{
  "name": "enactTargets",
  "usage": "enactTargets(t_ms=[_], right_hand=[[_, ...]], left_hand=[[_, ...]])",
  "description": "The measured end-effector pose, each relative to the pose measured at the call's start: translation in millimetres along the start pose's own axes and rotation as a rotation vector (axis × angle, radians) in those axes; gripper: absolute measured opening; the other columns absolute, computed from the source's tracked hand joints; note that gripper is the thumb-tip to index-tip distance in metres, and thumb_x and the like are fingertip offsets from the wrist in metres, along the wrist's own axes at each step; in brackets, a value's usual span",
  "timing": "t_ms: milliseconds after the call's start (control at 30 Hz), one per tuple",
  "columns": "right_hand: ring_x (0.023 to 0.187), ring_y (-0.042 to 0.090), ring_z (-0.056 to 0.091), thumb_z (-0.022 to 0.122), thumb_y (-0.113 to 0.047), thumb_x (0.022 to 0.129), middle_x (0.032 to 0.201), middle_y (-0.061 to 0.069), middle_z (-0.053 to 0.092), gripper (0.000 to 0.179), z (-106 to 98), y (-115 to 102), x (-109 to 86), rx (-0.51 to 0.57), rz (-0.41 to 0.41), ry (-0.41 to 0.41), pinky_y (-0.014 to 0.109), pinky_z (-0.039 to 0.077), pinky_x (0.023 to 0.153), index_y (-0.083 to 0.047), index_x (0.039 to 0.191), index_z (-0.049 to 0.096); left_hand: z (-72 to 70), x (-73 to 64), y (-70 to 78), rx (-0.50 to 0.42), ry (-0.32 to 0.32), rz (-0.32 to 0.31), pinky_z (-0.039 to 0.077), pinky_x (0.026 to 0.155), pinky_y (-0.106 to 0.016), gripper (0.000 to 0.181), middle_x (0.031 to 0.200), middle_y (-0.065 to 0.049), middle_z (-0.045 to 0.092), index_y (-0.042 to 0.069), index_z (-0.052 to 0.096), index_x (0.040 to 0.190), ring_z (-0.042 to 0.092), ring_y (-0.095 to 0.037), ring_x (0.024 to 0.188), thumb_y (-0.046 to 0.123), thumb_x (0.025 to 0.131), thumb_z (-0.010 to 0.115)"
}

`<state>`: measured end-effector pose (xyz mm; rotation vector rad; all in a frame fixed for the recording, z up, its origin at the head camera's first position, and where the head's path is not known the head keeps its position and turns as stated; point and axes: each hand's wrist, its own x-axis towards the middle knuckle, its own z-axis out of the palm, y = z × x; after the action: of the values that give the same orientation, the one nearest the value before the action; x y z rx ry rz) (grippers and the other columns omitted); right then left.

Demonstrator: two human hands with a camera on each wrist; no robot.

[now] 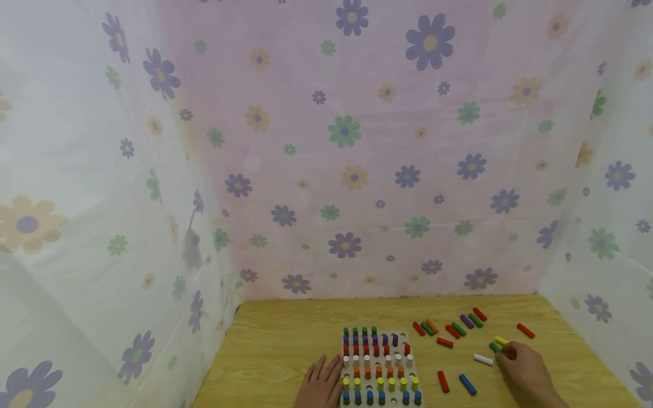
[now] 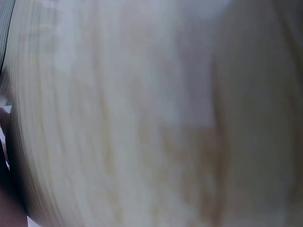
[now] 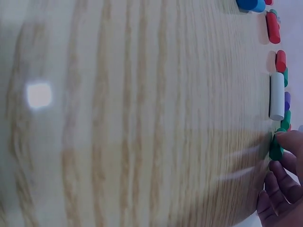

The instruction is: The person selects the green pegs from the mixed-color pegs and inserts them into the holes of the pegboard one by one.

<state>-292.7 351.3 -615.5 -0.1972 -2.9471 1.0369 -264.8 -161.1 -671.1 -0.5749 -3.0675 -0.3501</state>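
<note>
Right hand (image 1: 525, 374) pinches the green peg (image 3: 276, 147) on the table (image 1: 270, 340), by the yellow peg (image 1: 501, 340); best lift without nudging that. Left hand (image 1: 321, 386), fingers extended at the board's (image 1: 411, 373) edge, should steady it.

The green peg (image 3: 276, 151) in the right fingers (image 3: 290, 141) is partly hidden. The pegboard (image 1: 411, 371) beside the left fingers (image 1: 320, 368) runs past the head view's lower edge. The left wrist view's tabletop (image 2: 132, 142) is blurred.
</note>
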Motion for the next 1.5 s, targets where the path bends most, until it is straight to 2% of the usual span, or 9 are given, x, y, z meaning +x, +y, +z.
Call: enactTargets(t_ms=[367,667,900,1033,1167,1300,1500], right_hand=[[0.080,0.025,0.066,0.072,-0.009,0.091,0.086,0.008,0.068,0.023,1.9,-0.7,3.1,-0.058,-0.038,0.020,0.047,0.057,0.070,0.012,0.099,0.067],[0.081,0.025,0.066,0.066,-0.006,0.095,0.087,0.008,0.067,0.019,1.2,2.5,3.4,-0.056,-0.071,-0.037,0.047,0.058,0.072,0.013,0.097,0.064],[0.082,0.026,0.066,0.064,-0.006,0.097,0.089,0.008,0.068,0.019,-3.5,4.3,2.4,-0.038,-0.098,-0.019,0.045,0.058,0.071,0.013,0.100,0.062],[0.081,0.024,0.065,0.065,-0.005,0.096,0.088,0.008,0.068,0.020,-6.8,0.9,-1.8,-0.035,-0.141,-0.001,0.039,0.057,0.067,0.014,0.102,0.062],[0.080,0.021,0.065,0.066,-0.005,0.096,0.089,0.006,0.069,0.017,-8.7,-9.6,-5.1,-0.032,-0.191,0.044,0.030,0.055,0.064,0.010,0.103,0.064],[0.079,0.019,0.067,0.068,-0.006,0.096,0.089,0.006,0.071,0.014,-8.4,-27.4,-7.0,0.006,-0.245,0.087,0.025,0.055,0.065,0.006,0.102,0.066],[0.077,0.012,0.066,0.071,-0.007,0.095,0.089,0.005,0.072,0.010,-0.5,-50.1,-12.1,0.065,-0.272,0.051,0.023,0.056,0.066,0.002,0.100,0.068]], left_hand=[[-2.4,0.3,2.3,0.005,0.004,-0.003,0.036,0.116,-0.057,0.064,0.160,0.009,0.044,0.024,0.046,0.157,0.041,-0.034,0.146,0.057,0.110,0.018],[-3.0,1.9,3.0,0.018,-0.003,-0.010,0.036,0.116,-0.057,0.063,0.159,0.009,0.045,0.023,0.047,0.156,0.041,-0.034,0.146,0.056,0.110,0.020],[-3.2,2.3,3.9,0.019,-0.010,-0.012,0.036,0.117,-0.056,0.064,0.159,0.009,0.045,0.023,0.047,0.156,0.040,-0.034,0.147,0.057,0.110,0.019],[-3.1,2.4,3.7,0.023,-0.018,-0.018,0.036,0.116,-0.057,0.063,0.159,0.009,0.045,0.024,0.047,0.156,0.041,-0.034,0.146,0.057,0.110,0.021],[-4.4,2.1,3.7,0.024,-0.024,-0.028,0.035,0.117,-0.057,0.063,0.159,0.010,0.045,0.024,0.047,0.156,0.041,-0.033,0.146,0.057,0.110,0.021],[-5.6,2.5,3.2,0.029,-0.011,-0.027,0.035,0.117,-0.056,0.063,0.159,0.010,0.044,0.024,0.046,0.157,0.040,-0.033,0.147,0.057,0.110,0.020],[-1.5,1.9,1.9,0.018,-0.011,-0.017,0.036,0.116,-0.057,0.065,0.159,0.010,0.045,0.025,0.046,0.157,0.041,-0.034,0.146,0.059,0.109,0.018]])
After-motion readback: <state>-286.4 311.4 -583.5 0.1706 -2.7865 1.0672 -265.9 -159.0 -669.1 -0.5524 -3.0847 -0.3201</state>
